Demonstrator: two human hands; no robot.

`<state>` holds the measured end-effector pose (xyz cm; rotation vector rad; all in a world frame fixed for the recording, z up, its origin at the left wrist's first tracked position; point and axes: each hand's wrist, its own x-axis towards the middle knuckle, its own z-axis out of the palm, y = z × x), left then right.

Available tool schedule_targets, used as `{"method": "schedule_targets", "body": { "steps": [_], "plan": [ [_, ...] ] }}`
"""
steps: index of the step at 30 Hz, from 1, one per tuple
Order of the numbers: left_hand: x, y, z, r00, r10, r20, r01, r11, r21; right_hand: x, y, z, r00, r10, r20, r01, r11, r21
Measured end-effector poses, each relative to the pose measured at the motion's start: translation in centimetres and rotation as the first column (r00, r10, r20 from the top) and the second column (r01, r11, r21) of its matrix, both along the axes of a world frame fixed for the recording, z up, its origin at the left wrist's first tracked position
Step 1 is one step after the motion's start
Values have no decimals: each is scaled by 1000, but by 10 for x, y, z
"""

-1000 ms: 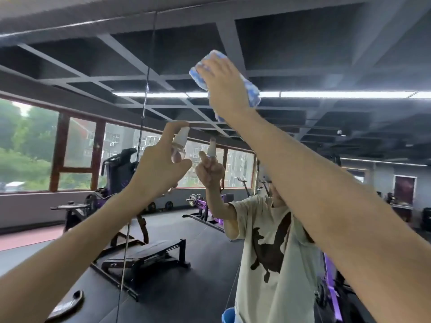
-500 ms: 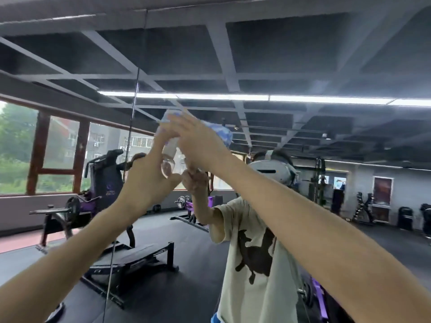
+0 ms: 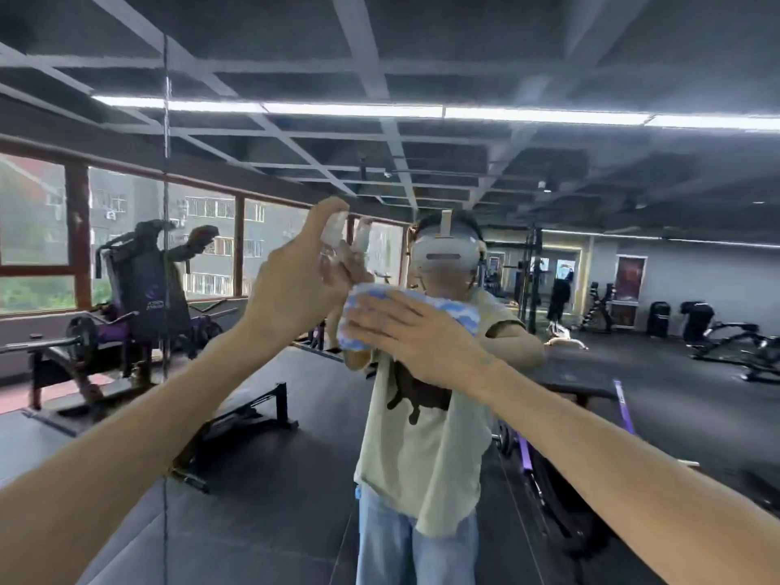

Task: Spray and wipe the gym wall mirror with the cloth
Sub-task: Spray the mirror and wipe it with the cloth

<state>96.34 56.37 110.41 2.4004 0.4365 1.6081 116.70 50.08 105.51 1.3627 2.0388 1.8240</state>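
Gym mirror (image 3: 633,373) ahead, my left hand (image 3: 295,285) gripping bottle (image 3: 334,232), at 11 o'clock from cloth (image 3: 458,311), my right hand (image 3: 407,333) flat, fingers straight, pressing cloth on mirror, mid-view

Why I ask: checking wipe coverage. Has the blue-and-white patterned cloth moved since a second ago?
Yes. The blue-and-white patterned cloth went down: from level with the reflected ceiling light strip to well below it.

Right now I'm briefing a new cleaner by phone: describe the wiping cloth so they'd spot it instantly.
On the large gym wall mirror, find the person's reflection at centre. At its shoulder the right hand presses a bunched blue-and-white cloth to the glass. Unlike the left hand's small clear spray bottle beside it, it is soft and patterned.
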Motion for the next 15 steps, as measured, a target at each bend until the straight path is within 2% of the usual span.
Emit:
{"method": "schedule_targets", "body": {
  "steps": [1,2,3,6,8,9,10,12,14,15],
  "plan": [
    [-2,-4,0,1000,14,-21,-14,1000,-3,5,-7,2,998,-17,64,23,994,-103],
    [-4,-7,1,999,30,-33,-30,999,-9,10,-15,18,995,-29,95,40,993,-112],
    [-7,-10,1,998,46,-41,-47,999,-22,16,-21,40,997,-42,72,44,999,-26],
    [-7,-19,-9,995,82,-57,-86,994,-66,26,-41,105,970,-42,-241,126,931,342],
    [0,-27,-22,989,115,-88,-122,990,-77,22,-43,106,935,19,-355,157,873,462],
    [5,-31,-32,986,128,-108,-138,987,-87,20,-39,89,934,30,-357,151,871,468],
    [10,-36,-42,982,136,-129,-149,984,-96,20,-36,64,943,22,-332,126,901,416],
    [19,-47,-61,975,137,-172,-157,982,-105,25,-38,1,980,8,-200,36,976,216],
    [22,-54,-74,968,132,-214,-157,982,-103,31,-51,-44,994,-24,-102,26,1000,17],
    [23,-56,-81,962,139,-236,-165,982,-92,36,-57,-49,997,-25,-69,24,999,-25]
  ]
}}
